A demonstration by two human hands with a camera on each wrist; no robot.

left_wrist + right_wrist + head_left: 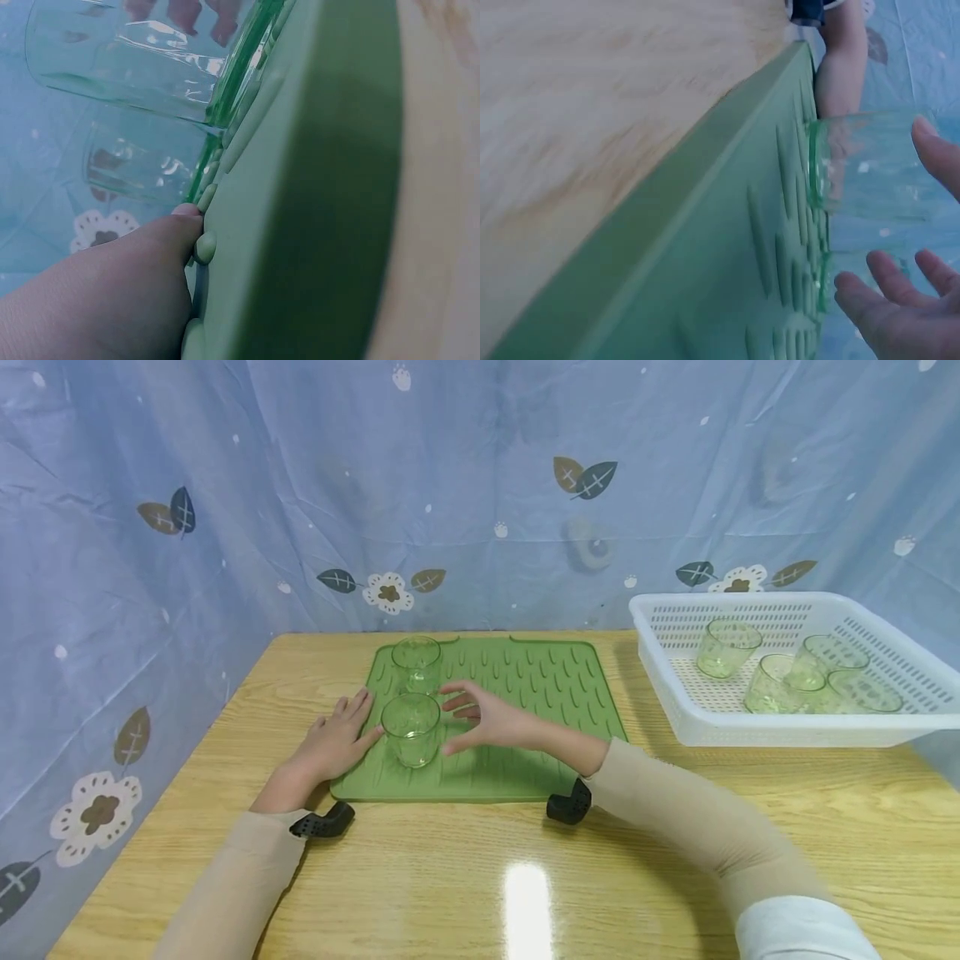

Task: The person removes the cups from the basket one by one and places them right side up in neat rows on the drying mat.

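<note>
Two clear, green-tinted glasses stand upright on the left part of a green ribbed mat [525, 681]; one is the near glass [411, 739], the other the far glass [417, 662] just behind it. My left hand [333, 739] rests on the mat's left edge with fingers stretched out, its thumb pointing toward the near glass. To the right of that glass my right hand [495, 720] hovers with thumb and fingers spread apart. In the right wrist view, a gap shows between these fingers [889, 281] and the near glass [877, 165].
A white perforated basket [787, 727] stands at the right rear of the wooden table [420, 877], holding several similar glasses [727, 647], some tilted. A blue patterned curtain [480, 460] hangs behind the table and along its left side.
</note>
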